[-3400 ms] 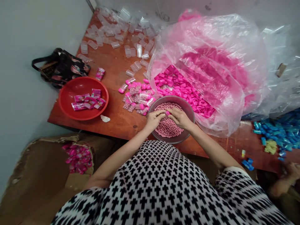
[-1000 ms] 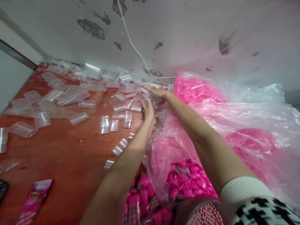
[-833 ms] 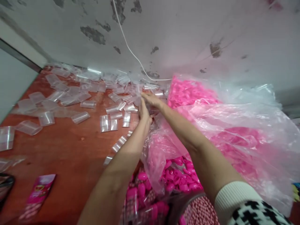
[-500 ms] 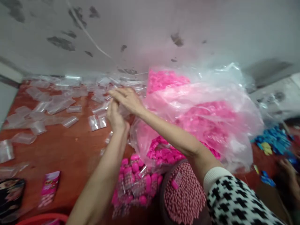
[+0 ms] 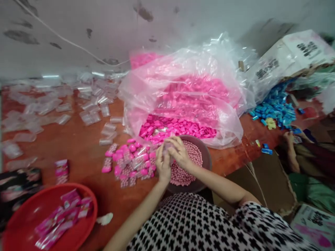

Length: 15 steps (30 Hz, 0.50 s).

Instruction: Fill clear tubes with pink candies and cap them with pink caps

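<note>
Plastic bag (image 5: 230, 130): 12 o'clock from the bowl (image 5: 207, 157), mouth open over loose pink caps (image 5: 178, 128).
Clear sleeves (image 5: 90, 115): scattered around 10 o'clock from the bowl, and the hands aren't over there anymore.
Bowl: hands are back at its 10 o'clock edge, so I'd say the work's moved to the pink beads (image 5: 181, 174) again.
Left hand (image 5: 163, 164): fingers curled in, mostly closed on clear plastic (image 5: 168, 146).
Right hand (image 5: 180, 152): curled too, same plastic.
Clear plastic: between both hands, too blurry to count pieces.
</note>
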Tool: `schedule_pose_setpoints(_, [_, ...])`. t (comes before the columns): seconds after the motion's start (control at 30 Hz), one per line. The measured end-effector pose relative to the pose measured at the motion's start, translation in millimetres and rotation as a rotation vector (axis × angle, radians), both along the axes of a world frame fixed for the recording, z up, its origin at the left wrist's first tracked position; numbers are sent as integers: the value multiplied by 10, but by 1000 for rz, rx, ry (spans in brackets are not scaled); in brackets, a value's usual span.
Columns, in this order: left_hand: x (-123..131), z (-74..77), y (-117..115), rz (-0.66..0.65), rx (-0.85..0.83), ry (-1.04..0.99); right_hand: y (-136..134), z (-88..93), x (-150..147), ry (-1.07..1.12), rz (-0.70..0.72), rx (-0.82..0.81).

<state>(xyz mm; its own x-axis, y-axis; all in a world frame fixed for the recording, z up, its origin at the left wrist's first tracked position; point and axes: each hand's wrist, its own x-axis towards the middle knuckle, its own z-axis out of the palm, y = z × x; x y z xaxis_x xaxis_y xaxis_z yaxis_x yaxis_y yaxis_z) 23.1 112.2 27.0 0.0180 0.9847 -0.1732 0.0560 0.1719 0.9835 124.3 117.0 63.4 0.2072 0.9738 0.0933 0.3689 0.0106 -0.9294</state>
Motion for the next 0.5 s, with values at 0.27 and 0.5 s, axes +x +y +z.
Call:
schedule_pose_setpoints(0.27, [263, -483, -100, -321, -31, 240, -451, -738, 780, -151, -82, -144])
schedule_pose_setpoints(0.5, [41, -437, -400, -301, 134, 317, -841, -723, 1100, -248, -108, -96])
